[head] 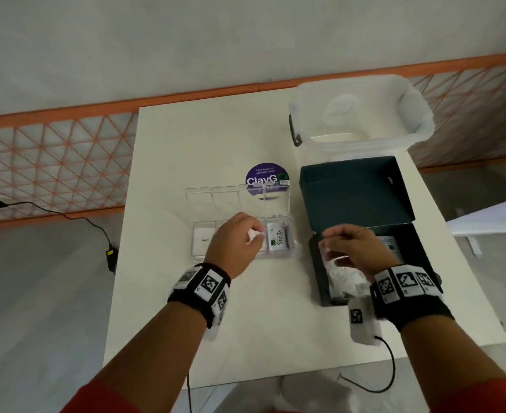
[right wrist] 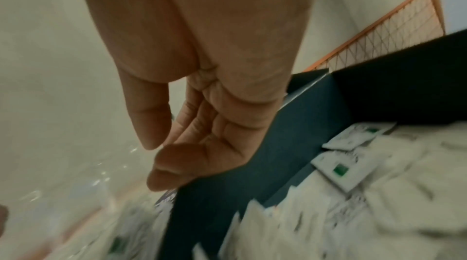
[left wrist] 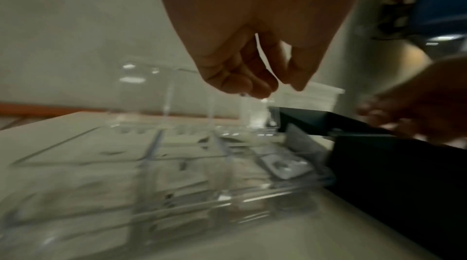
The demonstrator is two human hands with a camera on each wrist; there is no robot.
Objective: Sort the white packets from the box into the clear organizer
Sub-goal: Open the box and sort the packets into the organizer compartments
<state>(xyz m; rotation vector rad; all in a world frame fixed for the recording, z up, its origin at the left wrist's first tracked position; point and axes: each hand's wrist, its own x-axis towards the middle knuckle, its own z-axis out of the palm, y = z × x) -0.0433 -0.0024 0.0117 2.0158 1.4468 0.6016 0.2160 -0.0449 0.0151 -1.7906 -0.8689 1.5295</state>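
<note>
The clear organizer (head: 291,254) lies open mid-table, its lid (head: 237,198) folded back. A Stevia packet (head: 278,238) fills its rightmost compartment and a white packet (head: 202,241) its leftmost. My left hand (head: 256,234) hovers over the middle compartments with curled fingers; a white packet (head: 252,234) seems pinched at the fingertips. The left wrist view is blurred and shows thumb and fingers (left wrist: 252,84) close together above the organizer (left wrist: 227,200). My right hand (head: 327,236) hangs over the left side of the dark box (head: 316,263), loosely curled and empty (right wrist: 156,156). Several white packets (right wrist: 341,172) fill the box.
The box lid (head: 353,189) stands open behind the box. A clear plastic tub (head: 362,114) sits at the table's far right and a purple round sticker (head: 265,174) lies behind the organizer. A white tagged device (head: 362,323) on a cable lies near the front right.
</note>
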